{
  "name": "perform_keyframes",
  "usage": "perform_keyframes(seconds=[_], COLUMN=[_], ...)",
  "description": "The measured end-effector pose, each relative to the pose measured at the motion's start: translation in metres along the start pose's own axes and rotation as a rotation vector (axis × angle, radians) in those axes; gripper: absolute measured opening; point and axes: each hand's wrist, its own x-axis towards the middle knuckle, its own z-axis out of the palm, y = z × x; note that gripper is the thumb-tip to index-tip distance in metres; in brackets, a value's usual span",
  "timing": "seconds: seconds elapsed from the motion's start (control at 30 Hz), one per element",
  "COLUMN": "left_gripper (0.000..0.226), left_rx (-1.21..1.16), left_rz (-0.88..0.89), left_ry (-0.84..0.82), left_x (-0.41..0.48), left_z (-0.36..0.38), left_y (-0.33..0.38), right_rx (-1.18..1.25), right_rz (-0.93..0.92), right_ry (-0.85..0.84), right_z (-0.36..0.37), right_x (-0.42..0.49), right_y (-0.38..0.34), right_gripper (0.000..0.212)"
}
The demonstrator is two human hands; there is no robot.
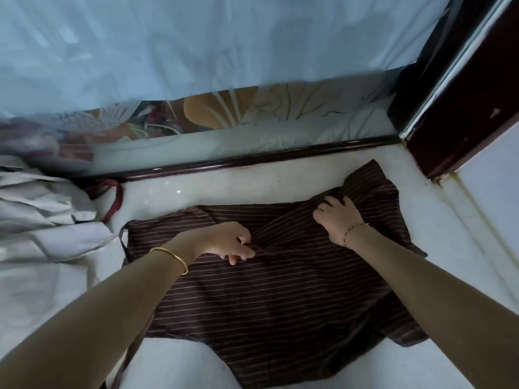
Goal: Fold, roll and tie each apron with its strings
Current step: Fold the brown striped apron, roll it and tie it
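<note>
The white floor [174, 192] carries a brown striped apron [266, 290], spread out; pale cloths [42, 220] lie heaped at left; a red strap [116, 203] lies beside them.

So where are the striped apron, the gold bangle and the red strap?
striped apron [266, 299]: head view, flat middle of the cloth.
gold bangle [177, 257]: head view, top of the band.
red strap [119, 199]: head view, stretch beside the white cloth.

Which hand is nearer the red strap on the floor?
Left. The left hand pinches the striped apron right of the red strap; the right hand grips it farther right.
</note>
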Motion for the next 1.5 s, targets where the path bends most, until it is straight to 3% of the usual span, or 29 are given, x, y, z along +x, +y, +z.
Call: perform_keyframes(seconds=[0.13, 0.3, 0.43, 0.73, 0.8, 0.87, 0.93, 1.07, 1.13, 1.23, 1.3, 1.43, 1.5], left_gripper=[0.021, 0.019, 0.025, 0.026, 0.023, 0.022, 0.021, 0.028, 0.027, 0.021, 0.016, 0.041, 0.045], left_rx=[-0.006, -0.156, -0.238, -0.907, -1.038, -1.142, -1.175, -0.915, -0.889, -0.784, -0.444, 0.295, 0.501], left_rz=[-0.059, -0.067, -0.166, -0.391, -0.388, -0.366, -0.374, -0.514, -0.575, -0.650, -0.671, -0.636, -0.571], left_ry=[-0.048, 0.151, 0.333, 0.647, 0.729, 0.808, 0.839, 0.746, 0.734, 0.737, 0.680, 0.542, 0.483], left_x=[-0.007, -0.007, -0.011, -0.019, -0.020, -0.021, -0.020, -0.015, -0.013, -0.012, -0.012, -0.011, -0.006], left_z=[-0.004, -0.006, -0.012, -0.030, -0.032, -0.034, -0.034, -0.020, -0.013, -0.011, -0.012, -0.011, -0.013], left_y=[-0.006, -0.006, -0.006, -0.026, -0.029, -0.030, -0.031, -0.043, -0.053, -0.064, -0.069, -0.059, -0.050], right_rx=[-0.007, 0.009, -0.013, 0.099, 0.051, -0.011, -0.098, -0.104, -0.126, -0.116, -0.074, 0.060, 0.145], right_rz=[0.072, 0.147, 0.162, 0.218, 0.234, 0.216, 0.162, 0.191, 0.179, 0.160, 0.179, 0.324, 0.412], right_ry=[0.098, 0.267, 0.222, 0.420, 0.562, 0.691, 0.607, -0.317, -0.488, -0.538, -0.538, -0.299, -0.160], right_z=[0.010, 0.018, 0.012, -0.018, -0.023, -0.031, -0.035, -0.022, -0.007, 0.002, -0.002, -0.017, -0.019], right_x=[-0.001, 0.007, 0.008, -0.009, -0.016, -0.024, -0.032, -0.045, -0.052, -0.061, -0.062, -0.045, -0.035], right_y=[0.000, -0.009, -0.014, 0.010, 0.017, 0.017, 0.010, -0.015, -0.020, -0.015, -0.009, 0.008, 0.017], right_gripper=[0.054, 0.057, 0.027, 0.003, 0.019, 0.020, 0.016, 0.024, 0.027, 0.032, 0.034, 0.034, 0.033])
